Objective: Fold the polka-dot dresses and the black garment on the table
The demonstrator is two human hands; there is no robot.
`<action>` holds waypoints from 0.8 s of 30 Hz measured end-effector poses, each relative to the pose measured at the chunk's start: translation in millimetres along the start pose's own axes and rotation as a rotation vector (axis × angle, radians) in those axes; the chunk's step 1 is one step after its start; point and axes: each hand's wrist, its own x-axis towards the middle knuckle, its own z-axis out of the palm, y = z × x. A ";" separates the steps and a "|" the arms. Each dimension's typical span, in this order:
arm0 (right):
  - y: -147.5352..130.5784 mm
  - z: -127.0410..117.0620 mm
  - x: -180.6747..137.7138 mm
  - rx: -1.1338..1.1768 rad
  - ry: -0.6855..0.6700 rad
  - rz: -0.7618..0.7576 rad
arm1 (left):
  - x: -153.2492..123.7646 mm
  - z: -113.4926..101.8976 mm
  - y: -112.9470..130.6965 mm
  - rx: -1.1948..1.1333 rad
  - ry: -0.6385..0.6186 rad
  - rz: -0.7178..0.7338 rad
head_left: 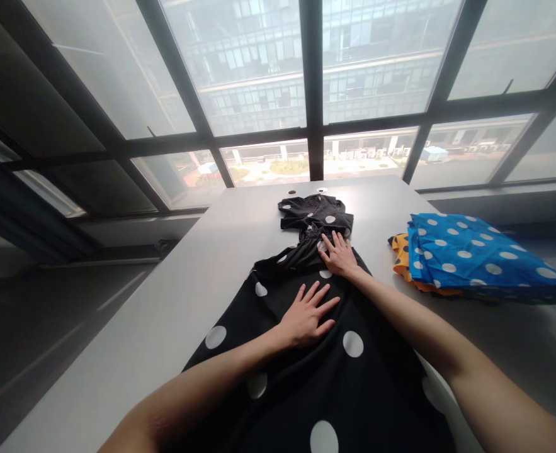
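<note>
A black dress with white polka dots [306, 377] lies spread lengthwise on the white table [174, 302], its wide skirt towards me. Its gathered waist and top lie at the far end, with the sleeves folded in over the bodice. My left hand [308, 314] rests flat on the upper skirt, fingers spread. Further up, my right hand [339, 253] lies on the fabric by the gathered waist, fingers also apart. Neither hand grips the cloth. The skirt's near edge runs out of view.
At the right edge of the table sits a pile of folded polka-dot cloth, blue [471, 251] on top of orange [401, 255]. Two small round holes [291, 192] are near the table's far edge. Large framed windows [315, 94] stand behind it.
</note>
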 end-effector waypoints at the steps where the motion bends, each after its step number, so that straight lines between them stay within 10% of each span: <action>1: 0.0 -4.7 3.8 0.016 0.023 -0.033 | 1.6 0.7 3.3 -0.003 -0.001 -0.010; 7: -27.8 -38.3 -59.1 0.083 0.148 -0.074 | -16.1 -26.8 8.5 -0.128 -0.020 -0.005; 13: -26.2 -49.0 -253.5 0.163 -0.204 -0.356 | -111.8 -62.2 -7.5 -0.079 -0.150 0.037; 18: -1.5 -44.5 -344.8 0.204 -0.410 -0.429 | -187.9 -44.7 24.5 -0.110 -0.250 -0.074; 24: 5.4 -15.0 -419.2 0.102 0.051 -0.668 | -246.9 7.5 84.0 0.046 -0.079 0.013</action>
